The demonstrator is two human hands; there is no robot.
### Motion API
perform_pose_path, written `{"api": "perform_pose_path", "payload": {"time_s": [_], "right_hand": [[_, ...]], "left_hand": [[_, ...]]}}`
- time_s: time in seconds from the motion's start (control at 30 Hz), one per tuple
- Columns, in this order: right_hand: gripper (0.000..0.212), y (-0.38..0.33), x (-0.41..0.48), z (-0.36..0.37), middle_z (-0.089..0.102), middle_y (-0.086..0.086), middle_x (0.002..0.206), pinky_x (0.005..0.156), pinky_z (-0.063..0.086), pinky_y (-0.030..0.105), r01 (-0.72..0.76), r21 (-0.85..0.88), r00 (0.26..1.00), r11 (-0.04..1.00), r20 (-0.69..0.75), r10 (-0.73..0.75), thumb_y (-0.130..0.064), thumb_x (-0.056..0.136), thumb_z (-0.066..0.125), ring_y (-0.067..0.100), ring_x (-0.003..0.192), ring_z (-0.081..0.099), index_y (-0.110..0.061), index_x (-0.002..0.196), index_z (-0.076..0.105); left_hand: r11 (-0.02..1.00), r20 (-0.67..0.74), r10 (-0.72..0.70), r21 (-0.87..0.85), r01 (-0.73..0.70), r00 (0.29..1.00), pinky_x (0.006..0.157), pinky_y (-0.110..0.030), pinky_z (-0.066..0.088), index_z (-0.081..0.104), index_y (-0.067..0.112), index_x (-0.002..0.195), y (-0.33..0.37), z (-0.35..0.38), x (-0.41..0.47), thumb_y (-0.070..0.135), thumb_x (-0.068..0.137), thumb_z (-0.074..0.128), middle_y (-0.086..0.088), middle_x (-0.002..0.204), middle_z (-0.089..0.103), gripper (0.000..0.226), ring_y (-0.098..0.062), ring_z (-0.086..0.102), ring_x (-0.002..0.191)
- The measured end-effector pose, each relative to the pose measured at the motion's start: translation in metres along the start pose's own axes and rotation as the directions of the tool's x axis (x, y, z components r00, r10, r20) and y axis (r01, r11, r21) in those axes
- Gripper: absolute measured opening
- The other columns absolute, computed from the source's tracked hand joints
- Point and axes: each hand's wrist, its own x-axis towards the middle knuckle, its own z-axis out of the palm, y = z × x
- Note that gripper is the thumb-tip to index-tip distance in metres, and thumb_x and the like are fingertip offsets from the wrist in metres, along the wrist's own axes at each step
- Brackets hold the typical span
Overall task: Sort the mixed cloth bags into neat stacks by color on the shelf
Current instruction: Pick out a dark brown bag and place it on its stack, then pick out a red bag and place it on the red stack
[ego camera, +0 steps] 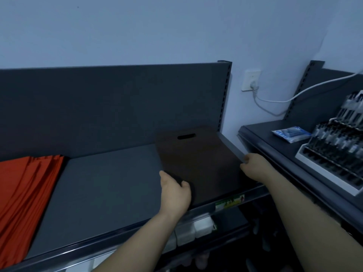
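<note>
A dark brown cloth bag [198, 160] with a cut-out handle slot lies flat at the right end of the grey shelf [110, 181], its top leaning against the back panel. My left hand [174, 190] grips its near left corner, thumb on top. My right hand [253, 166] pinches the bag's right edge by the shelf's side rail. A stack of orange cloth bags [25, 189] lies fanned out at the left end of the same shelf.
The grey back panel [117, 103] closes off the rear. A second shelf [275, 138] to the right holds a blue-white packet [291, 133] and a white rack of dark pens [334, 154]. White boxes [196, 228] sit on the shelf below. A white cable [284, 99] hangs from a wall socket.
</note>
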Motion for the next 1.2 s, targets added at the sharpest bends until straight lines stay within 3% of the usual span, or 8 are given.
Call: {"api": "perform_pose_path", "payload": {"time_s": [0.17, 0.4, 0.5, 0.63, 0.77, 0.87, 1.03, 1.2], "right_hand": [[0.019, -0.010, -0.004, 0.003, 0.061, 0.015, 0.112, 0.066, 0.041, 0.027, 0.029, -0.106, 1.000, 0.994, -0.005, -0.030, -0.017, 0.094, 0.051, 0.026, 0.089, 0.055, -0.007, 0.109, 0.054], [0.055, -0.064, -0.021, 0.029, 0.044, 0.007, 0.146, 0.106, 0.037, 0.034, 0.254, -0.183, 0.959, 0.950, -0.081, -0.272, -0.034, 0.096, 0.051, 0.025, 0.132, 0.043, -0.011, 0.145, 0.039], [0.056, -0.098, -0.027, 0.043, 0.043, 0.006, 0.148, 0.110, 0.033, 0.033, 0.331, -0.202, 0.935, 0.922, -0.064, -0.350, -0.035, 0.096, 0.050, 0.023, 0.134, 0.041, -0.011, 0.146, 0.038], [0.052, -0.149, -0.043, 0.061, 0.049, 0.005, 0.143, 0.109, 0.035, 0.034, 0.442, -0.264, 0.876, 0.857, -0.079, -0.476, -0.033, 0.096, 0.050, 0.022, 0.131, 0.045, -0.011, 0.143, 0.043], [0.040, -0.204, -0.066, 0.094, 0.060, 0.007, 0.126, 0.105, 0.038, 0.036, 0.542, -0.271, 0.810, 0.796, -0.086, -0.580, -0.031, 0.095, 0.051, 0.023, 0.119, 0.052, -0.007, 0.128, 0.055], [0.045, -0.249, -0.087, 0.126, 0.058, 0.002, 0.130, 0.108, 0.035, 0.038, 0.612, -0.262, 0.761, 0.746, -0.059, -0.646, -0.033, 0.096, 0.050, 0.020, 0.123, 0.049, -0.012, 0.136, 0.050], [0.048, -0.319, -0.126, 0.183, 0.052, 0.001, 0.139, 0.114, 0.028, 0.037, 0.659, -0.205, 0.740, 0.724, 0.005, -0.673, -0.034, 0.096, 0.048, 0.019, 0.131, 0.043, -0.014, 0.140, 0.045], [0.035, -0.373, -0.162, 0.234, 0.061, 0.001, 0.123, 0.107, 0.033, 0.035, 0.690, -0.168, 0.718, 0.704, 0.036, -0.695, -0.032, 0.095, 0.050, 0.020, 0.119, 0.052, -0.015, 0.124, 0.058]], "left_hand": [[0.998, 0.002, 0.057, 0.034, -0.057, 0.998, 0.114, -0.042, 0.030, 0.023, -0.001, 0.141, 0.004, -0.005, 0.001, 0.013, 0.092, 0.050, -0.014, 0.145, 0.035, 0.058, -0.029, 0.036, 0.134], [0.845, -0.006, 0.216, 0.503, -0.184, 0.976, 0.102, -0.034, 0.034, 0.040, 0.004, 0.133, 0.013, -0.062, 0.020, 0.025, 0.093, 0.050, -0.014, 0.135, 0.047, 0.046, -0.030, 0.044, 0.124], [0.715, -0.038, 0.278, 0.676, -0.180, 0.960, 0.097, -0.035, 0.036, 0.049, 0.009, 0.115, 0.017, -0.095, 0.023, 0.033, 0.093, 0.047, -0.010, 0.120, 0.057, 0.032, -0.029, 0.050, 0.114], [0.625, -0.104, 0.328, 0.769, -0.134, 0.939, 0.108, -0.040, 0.029, 0.050, 0.013, 0.117, 0.010, -0.141, 0.025, 0.039, 0.093, 0.045, -0.006, 0.123, 0.057, 0.036, -0.026, 0.047, 0.121], [0.599, -0.184, 0.331, 0.799, -0.055, 0.926, 0.112, -0.042, 0.025, 0.049, 0.015, 0.122, -0.008, -0.200, 0.023, 0.042, 0.092, 0.047, -0.005, 0.128, 0.055, 0.041, -0.025, 0.044, 0.126], [0.580, -0.247, 0.317, 0.814, 0.019, 0.916, 0.109, -0.042, 0.028, 0.052, 0.018, 0.116, -0.031, -0.255, 0.020, 0.045, 0.090, 0.047, -0.004, 0.125, 0.058, 0.038, -0.025, 0.046, 0.124], [0.558, -0.350, 0.243, 0.813, 0.165, 0.905, 0.108, -0.043, 0.030, 0.052, 0.016, 0.117, -0.074, -0.347, 0.010, 0.045, 0.090, 0.046, -0.006, 0.127, 0.057, 0.040, -0.027, 0.046, 0.123], [0.525, -0.418, 0.171, 0.805, 0.276, 0.892, 0.106, -0.041, 0.031, 0.051, 0.015, 0.121, -0.115, -0.436, -0.001, 0.047, 0.089, 0.046, -0.007, 0.129, 0.056, 0.045, -0.028, 0.046, 0.124]]}}
